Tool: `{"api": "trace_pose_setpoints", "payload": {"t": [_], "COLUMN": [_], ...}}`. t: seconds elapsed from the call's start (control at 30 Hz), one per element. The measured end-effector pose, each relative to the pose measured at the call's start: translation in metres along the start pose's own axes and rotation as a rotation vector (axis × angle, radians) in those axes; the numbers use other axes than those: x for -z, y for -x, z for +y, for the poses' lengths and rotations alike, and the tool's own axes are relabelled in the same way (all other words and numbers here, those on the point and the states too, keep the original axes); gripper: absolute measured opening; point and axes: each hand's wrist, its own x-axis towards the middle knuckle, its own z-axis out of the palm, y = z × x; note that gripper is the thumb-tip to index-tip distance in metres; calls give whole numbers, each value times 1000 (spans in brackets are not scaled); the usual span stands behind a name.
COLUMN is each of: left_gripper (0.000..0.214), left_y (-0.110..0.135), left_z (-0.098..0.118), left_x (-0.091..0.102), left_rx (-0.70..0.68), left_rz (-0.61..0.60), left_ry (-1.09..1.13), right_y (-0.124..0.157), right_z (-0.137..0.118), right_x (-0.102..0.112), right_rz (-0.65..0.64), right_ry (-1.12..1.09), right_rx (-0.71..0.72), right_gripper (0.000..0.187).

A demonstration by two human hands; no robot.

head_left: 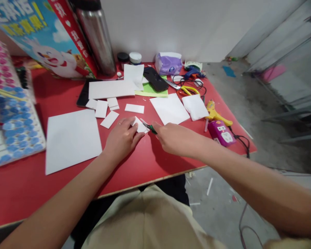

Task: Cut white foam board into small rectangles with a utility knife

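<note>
My left hand (121, 138) rests on the red table (67, 186) and pinches a small white foam piece (139, 125) between thumb and fingers. My right hand (171, 138) is closed round green-handled scissors (149, 126), whose blades meet the edge of that piece. Several small white cut rectangles (107, 110) lie just beyond my left hand. A large white sheet (71, 138) lies to its left.
Two white squares (169, 109) lie behind my right hand. At the right edge are a yellow glue gun (216, 116) and a purple power strip (221, 132). A steel flask (97, 38), jars, a black phone (155, 79), yellow scissors (188, 90) and a colourful box (38, 38) stand behind.
</note>
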Motion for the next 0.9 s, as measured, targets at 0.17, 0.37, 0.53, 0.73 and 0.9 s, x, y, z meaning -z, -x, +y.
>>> {"api": "trace_pose_setpoints", "payload": {"t": [0.17, 0.37, 0.53, 0.73, 0.9], "left_gripper": [29, 31, 30, 27, 27], "left_y": [1, 0, 2, 4, 3], "left_z": [0, 0, 1, -1, -1], "left_x": [-2, -2, -3, -4, -3], "left_rx": [18, 3, 6, 21, 26], "left_rz": [3, 16, 39, 31, 16], "left_ry": [17, 25, 12, 30, 59], "right_y": [11, 29, 39, 17, -16], "right_z": [7, 5, 10, 14, 2], "right_x": [-10, -22, -16, -3, 7], "right_rz": [-4, -51, -75, 109, 20], "right_ry": [-11, 9, -54, -184, -266], "right_rx": [9, -59, -89, -86, -81], "right_gripper": [53, 63, 57, 45, 42]}}
